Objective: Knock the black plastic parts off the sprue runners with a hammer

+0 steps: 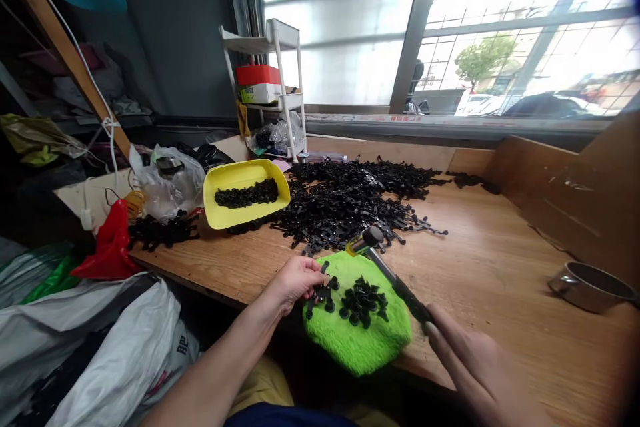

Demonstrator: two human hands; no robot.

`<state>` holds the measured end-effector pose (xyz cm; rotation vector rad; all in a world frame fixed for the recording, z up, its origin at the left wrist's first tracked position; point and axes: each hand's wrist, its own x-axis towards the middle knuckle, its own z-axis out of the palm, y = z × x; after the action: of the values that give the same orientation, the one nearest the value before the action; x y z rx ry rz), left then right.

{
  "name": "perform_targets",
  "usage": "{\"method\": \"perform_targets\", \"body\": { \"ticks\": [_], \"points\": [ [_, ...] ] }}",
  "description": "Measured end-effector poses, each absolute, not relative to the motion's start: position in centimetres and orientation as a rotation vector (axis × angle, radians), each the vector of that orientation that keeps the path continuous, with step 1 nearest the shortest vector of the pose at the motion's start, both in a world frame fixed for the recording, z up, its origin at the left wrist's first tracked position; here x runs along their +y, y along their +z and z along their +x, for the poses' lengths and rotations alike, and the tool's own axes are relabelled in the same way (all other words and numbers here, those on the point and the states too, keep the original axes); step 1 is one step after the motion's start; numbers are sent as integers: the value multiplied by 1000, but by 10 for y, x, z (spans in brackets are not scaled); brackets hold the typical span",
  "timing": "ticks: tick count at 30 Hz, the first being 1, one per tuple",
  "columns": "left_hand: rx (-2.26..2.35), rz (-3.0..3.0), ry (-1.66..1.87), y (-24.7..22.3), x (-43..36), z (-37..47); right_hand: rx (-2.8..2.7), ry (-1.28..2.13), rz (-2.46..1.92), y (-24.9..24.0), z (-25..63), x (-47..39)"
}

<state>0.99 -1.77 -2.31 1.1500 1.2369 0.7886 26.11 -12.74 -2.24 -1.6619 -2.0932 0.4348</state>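
Note:
My left hand pinches a black plastic part with round ends, at the left side of a fuzzy green cloth pad. Small black plastic pieces lie heaped in the middle of that pad. In my right hand is a hammer, gripped by its dark handle. The hammer's head, with a black face and a yellow one, is raised over the pad's upper edge, close to the big pile of black plastic parts.
A yellow tray holding small black pieces stands left of the pile. Further left are a red bag and a clear plastic bag. A metal cup sits at the right. Behind stands a white shelf rack by the window.

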Motion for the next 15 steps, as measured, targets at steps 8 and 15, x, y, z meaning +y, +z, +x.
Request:
{"method": "perform_targets", "body": {
  "ticks": [8,15],
  "points": [
    [1240,1151,801,-20,-19,10,-2123,466,-1683,-20,257,-124],
    [1024,1007,842,-17,-55,-8,-1654,500,-1599,-43,290,-159]
  ]
}}
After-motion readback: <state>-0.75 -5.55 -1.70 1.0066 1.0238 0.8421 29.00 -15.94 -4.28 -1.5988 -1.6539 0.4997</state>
